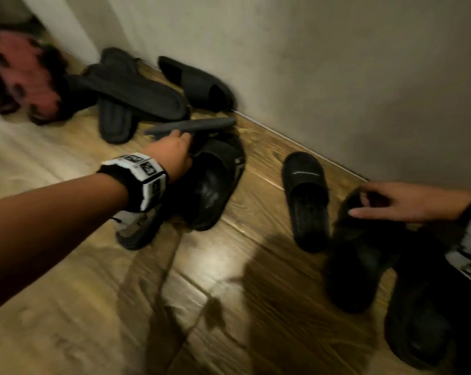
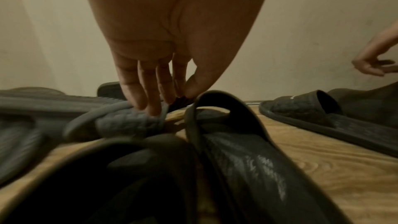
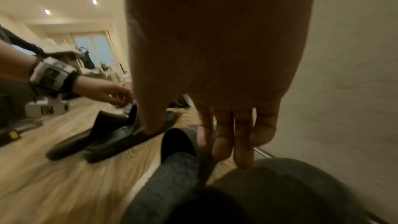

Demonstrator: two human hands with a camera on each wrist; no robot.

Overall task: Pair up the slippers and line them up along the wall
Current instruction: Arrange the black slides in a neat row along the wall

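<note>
My left hand (image 1: 185,142) (image 2: 170,101) reaches into the middle of the scattered slippers and pinches a grey slipper (image 1: 196,124) (image 2: 127,123), which stands tipped on its edge. Just below it lies a pair of glossy black slides (image 1: 215,185) (image 2: 247,159) (image 3: 112,139). My right hand (image 1: 361,201) (image 3: 193,135) hovers at the right with straight fingers, the tips touching a dark slipper (image 1: 358,255) (image 3: 280,185). A textured black slipper (image 1: 306,204) (image 2: 301,108) (image 3: 172,171) lies beside it, toe near the wall (image 1: 337,77).
Several dark grey slippers (image 1: 131,96) are piled at the back left, one more (image 1: 199,82) lies against the wall. Pink furry slippers (image 1: 20,74) sit at the far left. Another dark slipper (image 1: 418,320) lies at the lower right. Bare wood floor (image 1: 175,307) spreads in front.
</note>
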